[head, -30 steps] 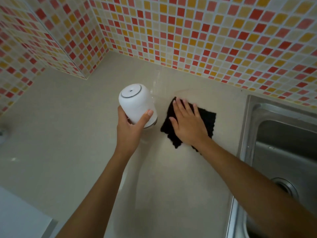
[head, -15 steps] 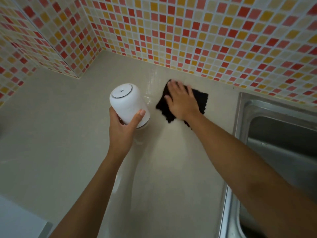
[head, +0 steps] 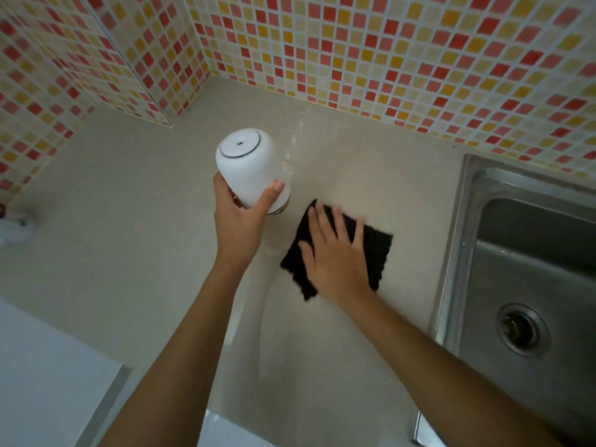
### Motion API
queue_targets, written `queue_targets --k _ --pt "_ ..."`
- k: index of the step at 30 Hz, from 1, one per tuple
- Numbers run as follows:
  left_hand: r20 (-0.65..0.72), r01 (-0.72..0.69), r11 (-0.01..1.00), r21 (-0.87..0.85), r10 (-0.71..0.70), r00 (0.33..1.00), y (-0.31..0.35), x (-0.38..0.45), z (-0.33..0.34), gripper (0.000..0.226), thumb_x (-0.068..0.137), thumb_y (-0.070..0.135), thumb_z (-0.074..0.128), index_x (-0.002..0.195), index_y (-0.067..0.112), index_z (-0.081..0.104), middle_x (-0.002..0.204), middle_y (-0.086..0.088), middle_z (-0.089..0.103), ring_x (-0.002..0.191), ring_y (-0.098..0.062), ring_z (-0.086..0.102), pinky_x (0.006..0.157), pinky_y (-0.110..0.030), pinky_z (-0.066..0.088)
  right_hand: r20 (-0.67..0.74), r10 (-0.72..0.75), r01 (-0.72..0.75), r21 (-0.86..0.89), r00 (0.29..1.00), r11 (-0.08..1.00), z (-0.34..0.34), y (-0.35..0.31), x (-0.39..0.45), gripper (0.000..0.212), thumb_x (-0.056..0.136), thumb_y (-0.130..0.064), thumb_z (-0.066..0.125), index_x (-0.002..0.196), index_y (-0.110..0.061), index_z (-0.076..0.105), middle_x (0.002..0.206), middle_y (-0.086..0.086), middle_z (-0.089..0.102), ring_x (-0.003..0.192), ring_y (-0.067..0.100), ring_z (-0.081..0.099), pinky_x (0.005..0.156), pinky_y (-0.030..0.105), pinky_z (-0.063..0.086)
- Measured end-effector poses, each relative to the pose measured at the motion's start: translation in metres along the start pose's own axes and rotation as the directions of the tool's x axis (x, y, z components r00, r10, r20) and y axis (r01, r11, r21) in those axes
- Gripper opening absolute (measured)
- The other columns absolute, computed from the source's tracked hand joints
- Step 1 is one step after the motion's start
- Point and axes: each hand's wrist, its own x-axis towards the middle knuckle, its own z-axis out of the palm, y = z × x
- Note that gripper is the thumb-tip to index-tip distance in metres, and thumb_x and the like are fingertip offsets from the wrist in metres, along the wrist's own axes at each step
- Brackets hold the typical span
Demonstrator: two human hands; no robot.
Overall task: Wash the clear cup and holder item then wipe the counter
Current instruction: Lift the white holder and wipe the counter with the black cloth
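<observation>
My left hand [head: 240, 217] grips a white cylindrical holder [head: 246, 166] with a dark ring on its top and lifts it off the beige counter [head: 145, 221]. A clear rim shows at the holder's lower end, by my thumb. To its right my right hand [head: 335, 253] lies flat, fingers spread, pressing a black cloth [head: 375, 250] onto the counter. The cloth's middle is hidden under my palm.
A stainless steel sink [head: 529, 285] with a round drain [head: 521, 329] lies at the right. Red, orange and yellow mosaic tiles [head: 387, 53] cover the walls behind and to the left. A small white object [head: 16, 225] sits at the counter's far left edge.
My right hand slid the black cloth away towards the wall, then back towards me. My left hand kept holding the white holder above the counter.
</observation>
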Motion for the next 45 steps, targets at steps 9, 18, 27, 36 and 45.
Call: queue_targets --k 9,18,27,36,45 --pt "-0.054 0.009 0.999 0.039 -0.007 0.999 -0.005 0.0 -0.019 0.075 0.077 0.04 0.077 0.14 0.025 0.038 0.13 0.008 0.055 0.114 -0.003 0.057 0.093 -0.024 0.051 0.07 -0.148 0.15 -0.034 0.987 0.988 -0.004 0.015 0.063 0.063 0.101 -0.051 0.02 0.155 -0.019 0.018 0.162 -0.005 0.015 0.149 0.02 0.011 0.118 0.055 0.007" --pt "-0.036 0.001 1.0 0.005 -0.001 0.999 -0.008 -0.009 -0.02 0.08 0.071 0.048 0.076 0.139 0.03 0.038 0.129 0.01 0.057 0.113 -0.003 0.058 0.09 -0.022 0.05 0.004 0.098 -0.098 -0.02 0.995 0.995 -0.013 0.059 0.129 0.064 0.101 -0.05 0.007 0.156 -0.017 0.002 0.163 -0.003 0.001 0.15 0.019 -0.001 0.119 0.051 0.001" --pt "-0.017 0.012 0.999 -0.053 -0.013 1.0 -0.001 0.0 0.002 0.082 0.068 0.053 0.075 0.139 0.032 0.038 0.13 0.012 0.056 0.115 -0.003 0.057 0.09 -0.02 0.05 0.012 -0.163 0.163 -0.026 0.987 0.986 -0.012 0.047 0.096 0.063 0.101 -0.052 0.018 0.155 -0.022 0.014 0.162 -0.006 0.013 0.149 0.016 0.008 0.119 0.049 0.005" --pt "-0.002 0.027 0.999 -0.026 -0.027 1.0 -0.013 -0.009 -0.008 0.079 0.075 0.042 0.078 0.141 0.029 0.037 0.13 0.011 0.055 0.115 -0.003 0.057 0.093 -0.024 0.05 -0.036 0.226 -0.227 -0.017 0.973 0.974 -0.008 0.072 0.072 0.063 0.1 -0.052 0.008 0.156 -0.022 0.006 0.163 -0.004 0.007 0.149 0.021 0.004 0.117 0.057 0.001" --pt "-0.069 0.073 0.997 -0.039 -0.075 0.995 -0.011 -0.02 -0.018 0.077 0.075 0.039 0.08 0.139 0.028 0.039 0.125 0.017 0.056 0.11 0.002 0.057 0.092 -0.021 0.05 0.016 -0.067 0.068 -0.036 0.998 0.997 0.001 0.0 -0.024 0.061 0.098 -0.051 0.027 0.153 -0.023 0.026 0.16 -0.004 0.023 0.147 0.022 0.02 0.116 0.055 0.015"
